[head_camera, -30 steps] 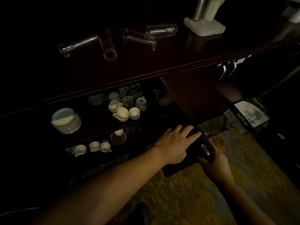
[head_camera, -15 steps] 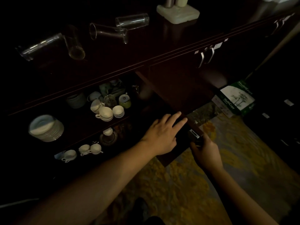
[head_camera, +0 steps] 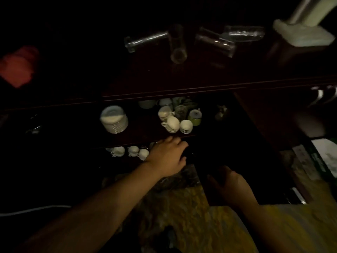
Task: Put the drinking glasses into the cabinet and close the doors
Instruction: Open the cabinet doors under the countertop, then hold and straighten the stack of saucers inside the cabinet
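glasses: four clear ones lying on their sides on the cabinet top [head_camera: 200, 75], none inside yet. Left one [head_camera: 145, 40], next [head_camera: 177, 43], third [head_camera: 215, 42], far right [head_camera: 243, 32]. The left pair meet at one end, the right pair overlap.
cabinet: dark wood, open in the middle; the shelf [head_camera: 145, 132] is lit, the rest is close to black.
door: right door [head_camera: 242, 157] swung out toward the camera, open.
left hand [head_camera: 166, 156]: palm down, fingers spread and slightly curled, at the front edge of the shelf, in front of the lower compartment. Holding nothing I can see.
right hand [head_camera: 231, 183]: against the inner face of the door, low on it. Too dark to tell the finger state or whether it grips the edge.
shelf contents: plate stack [head_camera: 114, 119] at left; cups [head_camera: 172, 123] and a green cup [head_camera: 195, 115] to the right of it.
lower compartment: three small white cups [head_camera: 132, 151], just left of the left hand.
top, right end: white base [head_camera: 302, 33] with two posts.
top, far left: red thing [head_camera: 18, 66], blurred, can't identify.
floor: yellow patterned rug [head_camera: 191, 216] under the arms; green-and-white box [head_camera: 322, 157] at right edge.
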`<state>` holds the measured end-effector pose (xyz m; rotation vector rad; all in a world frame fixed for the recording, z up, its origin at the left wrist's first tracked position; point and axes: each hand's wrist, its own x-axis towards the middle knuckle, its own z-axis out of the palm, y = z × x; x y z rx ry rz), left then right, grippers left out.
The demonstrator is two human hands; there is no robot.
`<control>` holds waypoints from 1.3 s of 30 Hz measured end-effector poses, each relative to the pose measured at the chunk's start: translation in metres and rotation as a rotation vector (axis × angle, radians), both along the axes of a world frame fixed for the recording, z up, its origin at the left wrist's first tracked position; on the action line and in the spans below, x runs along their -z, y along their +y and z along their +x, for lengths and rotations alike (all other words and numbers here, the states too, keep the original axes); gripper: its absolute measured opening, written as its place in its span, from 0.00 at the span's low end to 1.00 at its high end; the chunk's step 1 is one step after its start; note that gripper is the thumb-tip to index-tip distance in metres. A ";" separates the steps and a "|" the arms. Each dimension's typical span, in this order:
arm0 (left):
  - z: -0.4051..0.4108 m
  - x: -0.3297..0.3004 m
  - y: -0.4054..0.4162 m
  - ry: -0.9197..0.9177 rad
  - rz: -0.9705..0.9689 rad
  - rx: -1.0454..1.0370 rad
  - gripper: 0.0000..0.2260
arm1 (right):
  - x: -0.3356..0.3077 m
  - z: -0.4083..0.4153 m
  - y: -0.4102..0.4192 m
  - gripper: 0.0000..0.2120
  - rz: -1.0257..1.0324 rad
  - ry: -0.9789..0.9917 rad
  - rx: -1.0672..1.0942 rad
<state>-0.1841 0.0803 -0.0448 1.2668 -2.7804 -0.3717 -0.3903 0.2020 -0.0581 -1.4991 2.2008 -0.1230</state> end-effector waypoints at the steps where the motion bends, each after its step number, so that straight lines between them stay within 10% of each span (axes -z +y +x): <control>1: 0.025 0.003 -0.007 -0.006 0.012 -0.063 0.19 | 0.002 0.017 -0.016 0.23 -0.022 0.005 -0.046; 22: 0.302 0.166 -0.195 0.449 0.497 -1.098 0.33 | 0.167 0.282 -0.279 0.39 0.116 0.159 -0.727; 39: 0.289 0.248 -0.256 1.022 0.822 -1.217 0.23 | 0.282 0.289 -0.297 0.39 0.157 0.231 -0.793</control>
